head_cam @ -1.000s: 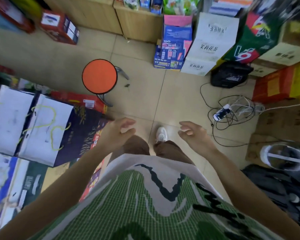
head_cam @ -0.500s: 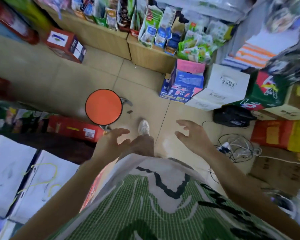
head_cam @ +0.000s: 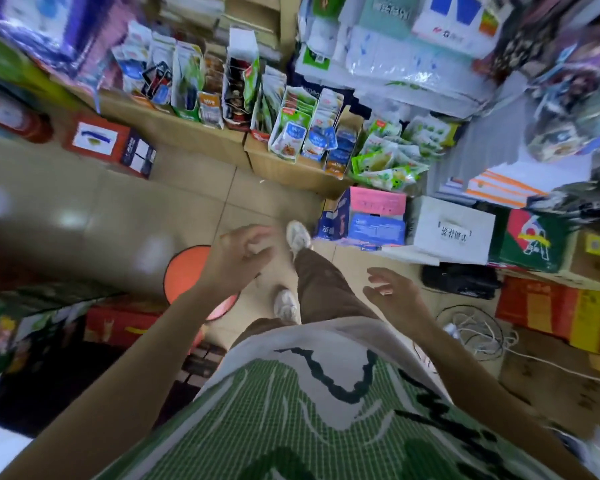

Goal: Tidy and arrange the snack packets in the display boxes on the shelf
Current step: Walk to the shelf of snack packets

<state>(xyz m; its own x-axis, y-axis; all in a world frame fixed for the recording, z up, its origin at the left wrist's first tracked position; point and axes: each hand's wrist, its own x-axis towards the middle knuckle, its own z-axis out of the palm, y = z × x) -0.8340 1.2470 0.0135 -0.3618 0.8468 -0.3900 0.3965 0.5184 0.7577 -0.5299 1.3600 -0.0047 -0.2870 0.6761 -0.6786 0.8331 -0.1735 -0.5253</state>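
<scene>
A low wooden shelf [head_cam: 194,133] ahead carries a row of display boxes [head_cam: 291,133] stuffed with snack packets [head_cam: 317,138]. Loose green packets [head_cam: 388,164] are heaped at the shelf's right end. My left hand [head_cam: 238,261] hangs over the floor with loosely curled fingers and holds nothing. My right hand [head_cam: 394,294] is also empty, fingers relaxed and spread. Both hands are well short of the shelf, about a step away from it.
An orange round stool [head_cam: 184,271] stands under my left forearm. A pink and blue carton [head_cam: 374,216] and a white carton [head_cam: 454,233] sit on the floor right of the shelf. Cables [head_cam: 475,330] lie at right. A red box [head_cam: 110,143] sits at left.
The view has lifted and moved forward, so the shelf with snack boxes now fills the top. I have stepped toward it, past the stool. Both hands stay empty.
</scene>
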